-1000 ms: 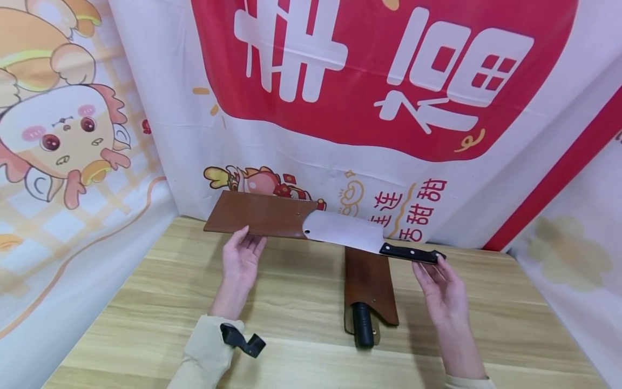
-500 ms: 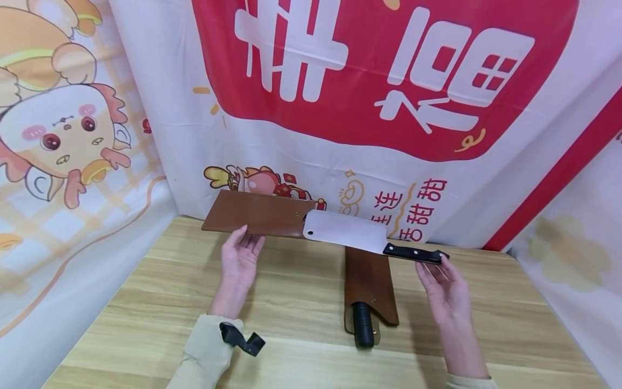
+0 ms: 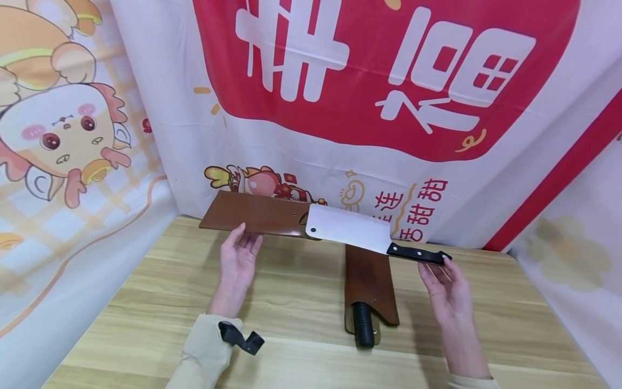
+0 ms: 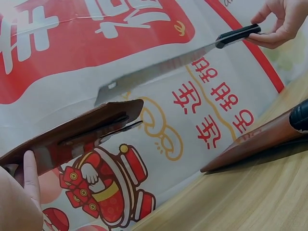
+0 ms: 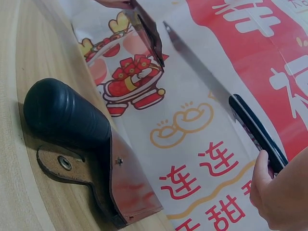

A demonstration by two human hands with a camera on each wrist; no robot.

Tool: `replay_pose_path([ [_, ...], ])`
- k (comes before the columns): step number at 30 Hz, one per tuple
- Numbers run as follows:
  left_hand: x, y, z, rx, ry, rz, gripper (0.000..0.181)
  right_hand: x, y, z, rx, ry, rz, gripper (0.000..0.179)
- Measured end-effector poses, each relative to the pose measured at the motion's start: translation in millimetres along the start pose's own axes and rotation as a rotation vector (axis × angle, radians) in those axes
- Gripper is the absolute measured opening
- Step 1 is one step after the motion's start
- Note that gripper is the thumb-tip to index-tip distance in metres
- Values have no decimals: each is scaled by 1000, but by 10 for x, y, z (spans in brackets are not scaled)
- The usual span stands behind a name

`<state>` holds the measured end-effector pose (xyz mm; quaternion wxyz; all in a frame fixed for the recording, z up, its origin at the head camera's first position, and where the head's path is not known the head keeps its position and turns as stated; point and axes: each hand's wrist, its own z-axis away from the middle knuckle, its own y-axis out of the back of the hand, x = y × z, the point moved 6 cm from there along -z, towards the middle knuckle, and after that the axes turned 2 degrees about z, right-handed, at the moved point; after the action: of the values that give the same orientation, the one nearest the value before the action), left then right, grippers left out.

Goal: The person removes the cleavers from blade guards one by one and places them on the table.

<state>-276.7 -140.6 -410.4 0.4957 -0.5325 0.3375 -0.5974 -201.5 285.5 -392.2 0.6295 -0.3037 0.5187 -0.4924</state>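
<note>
My left hand point(image 3: 239, 262) pinches the lower edge of a brown leather sheath point(image 3: 255, 214), held up above the table. The right hand point(image 3: 452, 292) holds a cleaver point(image 3: 347, 228) by the end of its black riveted handle point(image 3: 418, 253), fingers beneath and thumb at the end. The broad silver blade points left and overlaps the sheath's mouth in the head view. In the left wrist view the blade point(image 4: 154, 72) lies outside the sheath point(image 4: 86, 127), whose mouth gapes. The right wrist view also shows the blade tip apart from the sheath point(image 5: 147, 31).
A second brown sheath point(image 3: 371, 281) lies on the wood-grain table point(image 3: 291, 308), a black handle point(image 3: 363, 324) sticking out toward me. Behind hangs a white cloth point(image 3: 291, 140) with red print. A black strap point(image 3: 240, 337) sits at the left sleeve.
The cleaver has shifted right with my right hand, its blade drawn clear of the sheath's mouth. My left hand and the sheath have moved slightly left.
</note>
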Motion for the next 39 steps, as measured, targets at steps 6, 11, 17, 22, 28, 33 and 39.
replay_pose_path([
  [6,-9,-12,6,-7,-10,-29,5,1,2,8,29,3,18,6],
  [11,-64,-45,24,-39,0,-128,5,17,10,7,32,3,40,5],
  [17,-148,-78,19,-97,26,-225,12,68,-5,12,-2,-6,61,7],
  [22,-215,-133,44,-181,18,-374,8,119,-31,13,-46,-11,92,12],
  [28,-276,-163,71,-241,16,-505,16,162,-22,8,-39,-12,132,14],
  [33,-288,-173,81,-240,7,-506,13,203,-30,2,-78,1,163,17],
  [39,-282,-162,96,-238,-8,-535,20,271,-40,1,-116,-6,197,19],
])
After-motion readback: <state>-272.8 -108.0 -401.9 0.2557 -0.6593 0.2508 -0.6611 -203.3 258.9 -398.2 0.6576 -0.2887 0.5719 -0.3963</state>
